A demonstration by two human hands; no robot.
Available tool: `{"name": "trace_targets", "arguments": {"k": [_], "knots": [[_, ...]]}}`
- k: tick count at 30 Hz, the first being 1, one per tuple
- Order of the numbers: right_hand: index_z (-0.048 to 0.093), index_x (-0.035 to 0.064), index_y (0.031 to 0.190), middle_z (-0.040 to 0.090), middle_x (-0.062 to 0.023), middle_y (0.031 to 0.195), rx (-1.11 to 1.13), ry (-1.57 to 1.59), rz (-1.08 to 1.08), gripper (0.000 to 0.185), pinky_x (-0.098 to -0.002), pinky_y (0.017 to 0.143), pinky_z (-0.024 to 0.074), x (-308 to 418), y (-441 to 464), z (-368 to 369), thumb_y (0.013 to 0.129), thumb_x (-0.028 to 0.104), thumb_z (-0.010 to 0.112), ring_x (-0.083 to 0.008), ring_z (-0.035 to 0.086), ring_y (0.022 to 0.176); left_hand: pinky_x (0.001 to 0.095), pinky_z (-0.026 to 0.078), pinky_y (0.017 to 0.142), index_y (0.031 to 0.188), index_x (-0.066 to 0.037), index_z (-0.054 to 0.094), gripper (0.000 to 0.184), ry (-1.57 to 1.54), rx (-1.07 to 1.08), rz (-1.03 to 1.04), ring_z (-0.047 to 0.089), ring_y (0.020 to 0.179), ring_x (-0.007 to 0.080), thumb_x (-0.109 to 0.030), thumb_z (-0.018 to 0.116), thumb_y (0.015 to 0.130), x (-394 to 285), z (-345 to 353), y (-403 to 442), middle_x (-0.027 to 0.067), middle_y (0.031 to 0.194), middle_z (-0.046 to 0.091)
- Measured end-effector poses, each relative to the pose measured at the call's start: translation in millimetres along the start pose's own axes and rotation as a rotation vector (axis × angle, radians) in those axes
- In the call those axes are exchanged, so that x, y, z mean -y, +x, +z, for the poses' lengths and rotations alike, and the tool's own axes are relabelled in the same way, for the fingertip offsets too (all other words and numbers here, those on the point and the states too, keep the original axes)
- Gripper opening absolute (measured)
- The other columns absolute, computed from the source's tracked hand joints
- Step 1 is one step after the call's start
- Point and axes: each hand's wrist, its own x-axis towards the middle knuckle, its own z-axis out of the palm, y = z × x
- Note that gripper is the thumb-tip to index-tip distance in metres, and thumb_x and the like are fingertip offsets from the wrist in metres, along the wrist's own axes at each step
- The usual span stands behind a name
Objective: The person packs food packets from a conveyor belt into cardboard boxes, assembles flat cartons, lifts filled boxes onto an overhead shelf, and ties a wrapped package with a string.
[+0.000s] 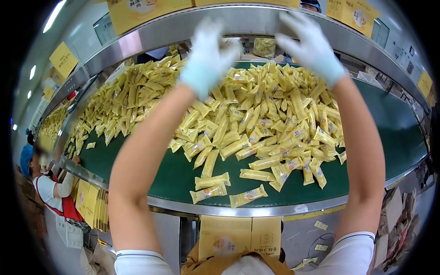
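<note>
Both my hands wear white gloves and are raised over the far side of a big heap of yellow snack packets [261,119]. My left hand [207,57] has its thumb and fingers apart, blurred by motion, with nothing seen in it. On the other side, my right hand [311,48] is spread open in front of the metal rail, also holding nothing that shows. The wrapped packets lie on a green conveyor belt [389,123]. A few loose ones, such as a packet [248,196], rest near the belt's front edge.
A steel rail [256,20] crosses above the belt, with yellow cartons [146,13] on it. An open yellow carton [227,233] stands before me. At left, a co-worker [50,185] stands near flattened cartons [91,204]. Packets [321,225] lie on the floor.
</note>
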Motion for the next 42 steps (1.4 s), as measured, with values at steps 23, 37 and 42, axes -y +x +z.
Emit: {"name": "trace_targets", "arguments": {"k": [23, 37, 42], "knots": [[0.021, -0.0026, 0.155, 0.04, -0.0229, 0.151, 0.832, 0.984, 1.732, 0.098, -0.0381, 0.111, 0.0372, 284, -477, -85, 0.092, 0.064, 0.057, -0.0304, 0.041, 0.138, 0.0408, 0.05, 0.097, 0.134, 0.01, 0.045, 0.078, -0.177, 0.704, -1.485, 0.065, 0.112, 0.0358, -0.047, 0.073, 0.088, -140, -164, -507, 0.0266, 0.12, 0.066], [0.036, 0.0007, 0.152, 0.048, -0.0143, 0.146, 0.026, 0.968, 1.477, 0.065, -0.041, 0.117, 0.0346, 243, -470, -132, 0.109, 0.05, 0.034, -0.0256, 0.046, 0.137, 0.0477, 0.029, 0.118, 0.13, 0.0, 0.065, 0.073, -1.353, 0.861, -0.711, 0.044, 0.14, 0.0416, -0.058, 0.029, 0.105, -201, -242, -404, 0.0287, 0.152, 0.044], [0.038, 0.0021, 0.15, 0.054, -0.0091, 0.134, -0.028, 0.919, 1.528, 0.053, -0.033, 0.103, 0.0443, 261, -432, -146, 0.109, 0.036, 0.04, -0.0186, 0.054, 0.12, 0.0489, 0.028, 0.118, 0.13, -0.002, 0.067, 0.059, -1.343, 1.001, -0.433, 0.041, 0.141, 0.0459, -0.043, 0.031, 0.108, -203, -234, -399, 0.0292, 0.154, 0.04]]}}
